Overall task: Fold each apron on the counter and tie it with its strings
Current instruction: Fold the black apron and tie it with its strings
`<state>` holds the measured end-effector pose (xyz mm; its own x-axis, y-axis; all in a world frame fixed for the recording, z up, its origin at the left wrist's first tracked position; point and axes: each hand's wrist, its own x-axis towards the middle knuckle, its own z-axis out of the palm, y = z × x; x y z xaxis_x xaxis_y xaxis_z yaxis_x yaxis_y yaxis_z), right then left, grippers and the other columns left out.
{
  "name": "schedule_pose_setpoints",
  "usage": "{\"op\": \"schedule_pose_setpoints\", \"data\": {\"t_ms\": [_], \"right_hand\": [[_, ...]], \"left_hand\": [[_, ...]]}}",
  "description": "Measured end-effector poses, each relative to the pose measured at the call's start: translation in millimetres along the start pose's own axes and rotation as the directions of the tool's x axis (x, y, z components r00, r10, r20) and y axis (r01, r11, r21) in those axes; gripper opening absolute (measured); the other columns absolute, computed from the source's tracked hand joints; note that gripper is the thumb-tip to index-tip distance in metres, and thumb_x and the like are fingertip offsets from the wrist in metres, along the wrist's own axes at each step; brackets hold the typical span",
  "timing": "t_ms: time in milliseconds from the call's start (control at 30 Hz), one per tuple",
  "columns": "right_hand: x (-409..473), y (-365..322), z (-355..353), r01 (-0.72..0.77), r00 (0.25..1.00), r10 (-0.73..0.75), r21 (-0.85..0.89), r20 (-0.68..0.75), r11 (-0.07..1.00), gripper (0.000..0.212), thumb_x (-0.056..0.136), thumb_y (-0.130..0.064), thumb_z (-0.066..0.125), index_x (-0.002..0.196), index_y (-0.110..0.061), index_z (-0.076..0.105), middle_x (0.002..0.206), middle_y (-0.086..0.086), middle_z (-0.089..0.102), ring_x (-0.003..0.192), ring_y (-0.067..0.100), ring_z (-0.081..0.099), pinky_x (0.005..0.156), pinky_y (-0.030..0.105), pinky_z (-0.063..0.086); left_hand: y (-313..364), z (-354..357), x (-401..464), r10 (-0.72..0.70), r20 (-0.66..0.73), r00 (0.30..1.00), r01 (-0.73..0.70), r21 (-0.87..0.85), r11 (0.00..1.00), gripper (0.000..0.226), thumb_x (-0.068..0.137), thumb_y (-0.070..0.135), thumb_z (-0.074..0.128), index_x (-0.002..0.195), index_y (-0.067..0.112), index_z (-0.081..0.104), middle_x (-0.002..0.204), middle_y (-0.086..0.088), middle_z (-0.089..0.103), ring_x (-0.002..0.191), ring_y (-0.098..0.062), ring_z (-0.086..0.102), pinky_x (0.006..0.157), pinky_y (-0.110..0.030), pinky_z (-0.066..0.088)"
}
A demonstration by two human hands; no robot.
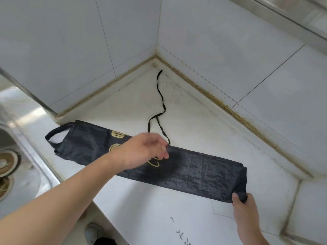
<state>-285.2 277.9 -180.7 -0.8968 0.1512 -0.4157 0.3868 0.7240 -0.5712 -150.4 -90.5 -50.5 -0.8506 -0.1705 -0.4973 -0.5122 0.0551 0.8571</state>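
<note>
Black apron (pixel 185 170); right fingers (pixel 236 196) pinch corner

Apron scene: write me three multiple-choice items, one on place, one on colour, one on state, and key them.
1. Where does the string trail?
A. into the sink
B. toward the wall corner
C. off the counter edge

2. What colour is the apron?
A. white with red print
B. green
C. black with gold print

3. What is the right hand doing?
A. pinching the apron's end
B. lying flat on the counter
C. holding the string

Key: 1 B, it runs back into the tiled corner; 2 C, dark cloth with gold marks; 3 A, thumb and fingers clamp the folded end.
</note>
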Motion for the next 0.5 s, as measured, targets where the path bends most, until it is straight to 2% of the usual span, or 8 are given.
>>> {"op": "schedule_pose_setpoints", "data": {"t_ms": [67, 133, 233, 300, 333, 400, 433, 500], "right_hand": [[-1.2, -1.3, 0.5, 0.011, 1.000, -0.011, -0.006, 0.000, 1.000, 0.015, 0.101, -0.020, 0.061, 0.091, -0.012, 0.054, 0.088, 0.017, 0.065, 0.082, 0.038, 0.059, 0.075, 0.045, 0.045], [-2.2, -3.5, 0.5, 0.003, 1.000, -0.003, 0.002, 0.005, 1.000, 0.014, 0.101, -0.019, 0.061, 0.092, -0.010, 0.054, 0.088, 0.017, 0.065, 0.083, 0.038, 0.059, 0.075, 0.044, 0.044], [-2.0, -4.2, -0.1, -0.008, 1.000, 0.007, 0.028, 0.005, 1.000, 0.015, 0.101, -0.020, 0.061, 0.093, -0.009, 0.055, 0.090, 0.017, 0.065, 0.085, 0.039, 0.059, 0.075, 0.043, 0.044], [-1.2, -4.4, 0.0, -0.019, 1.000, 0.019, 0.052, 0.007, 0.998, 0.017, 0.101, -0.022, 0.061, 0.092, -0.009, 0.055, 0.090, 0.018, 0.065, 0.086, 0.040, 0.060, 0.076, 0.044, 0.045], [-1.4, -4.6, -0.3, -0.029, 1.000, 0.029, 0.063, 0.004, 0.998, 0.017, 0.101, -0.022, 0.061, 0.092, -0.010, 0.055, 0.091, 0.019, 0.065, 0.086, 0.040, 0.061, 0.076, 0.044, 0.046], [-2.8, -6.2, -0.2, -0.042, 0.999, 0.042, 0.068, 0.008, 0.997, 0.017, 0.100, -0.023, 0.062, 0.091, -0.011, 0.056, 0.091, 0.018, 0.067, 0.088, 0.040, 0.062, 0.079, 0.047, 0.050], [-3.1, -6.3, -1.1, -0.042, 0.999, 0.042, 0.067, 0.009, 0.997, 0.016, 0.100, -0.023, 0.062, 0.090, -0.011, 0.057, 0.090, 0.018, 0.067, 0.087, 0.041, 0.063, 0.080, 0.049, 0.052], [-3.2, -9.1, -4.8, -0.043, 0.999, 0.041, 0.079, 0.028, 0.996, 0.015, 0.100, -0.020, 0.063, 0.091, -0.008, 0.060, 0.089, 0.018, 0.069, 0.084, 0.041, 0.066, 0.078, 0.049, 0.055]], "left_hand": [[-2.5, 11.6, -18.1, -0.060, 0.261, 0.963, -0.006, 0.246, 0.969, 0.017, 0.092, 0.039, 0.064, 0.105, 0.033, 0.073, 0.110, 0.012, 0.077, 0.110, -0.014, 0.070, 0.106, -0.045, 0.052], [-6.6, 26.7, -32.8, -0.292, 0.457, 0.840, 0.000, 0.539, 0.842, 0.027, 0.095, 0.049, 0.059, 0.116, 0.036, 0.070, 0.120, 0.015, 0.072, 0.116, -0.012, 0.066, 0.106, -0.041, 0.052], [-15.9, 49.6, -42.9, -0.581, 0.535, 0.614, -0.008, 0.740, 0.673, 0.035, 0.100, 0.044, 0.053, 0.121, 0.021, 0.068, 0.110, 0.002, 0.072, 0.114, -0.024, 0.069, 0.103, -0.042, 0.052], [-24.6, 55.3, -41.2, -0.644, 0.505, 0.575, 0.059, 0.759, 0.648, 0.028, 0.102, 0.034, 0.051, 0.113, 0.014, 0.066, 0.094, 0.004, 0.069, 0.108, -0.027, 0.072, 0.096, -0.041, 0.055], [-32.4, 56.2, -37.0, -0.631, 0.472, 0.616, 0.133, 0.727, 0.674, 0.027, 0.102, 0.029, 0.048, 0.113, 0.011, 0.065, 0.094, 0.004, 0.071, 0.105, -0.025, 0.074, 0.087, -0.036, 0.056], [-47.8, 56.9, -26.3, -0.485, 0.311, 0.817, 0.229, 0.596, 0.769, 0.025, 0.102, 0.026, 0.045, 0.114, 0.015, 0.064, 0.097, 0.006, 0.075, 0.094, -0.017, 0.076, 0.071, -0.027, 0.054], [-54.9, 57.4, -19.5, -0.348, 0.166, 0.922, 0.197, 0.574, 0.795, 0.021, 0.102, 0.026, 0.045, 0.114, 0.021, 0.062, 0.100, 0.007, 0.074, 0.091, -0.015, 0.074, 0.071, -0.026, 0.055], [-68.3, 60.8, -5.0, -0.064, -0.079, 0.995, 0.100, 0.630, 0.770, 0.022, 0.103, 0.027, 0.051, 0.124, 0.029, 0.057, 0.113, 0.008, 0.066, 0.102, -0.015, 0.065, 0.080, -0.026, 0.054]]}}
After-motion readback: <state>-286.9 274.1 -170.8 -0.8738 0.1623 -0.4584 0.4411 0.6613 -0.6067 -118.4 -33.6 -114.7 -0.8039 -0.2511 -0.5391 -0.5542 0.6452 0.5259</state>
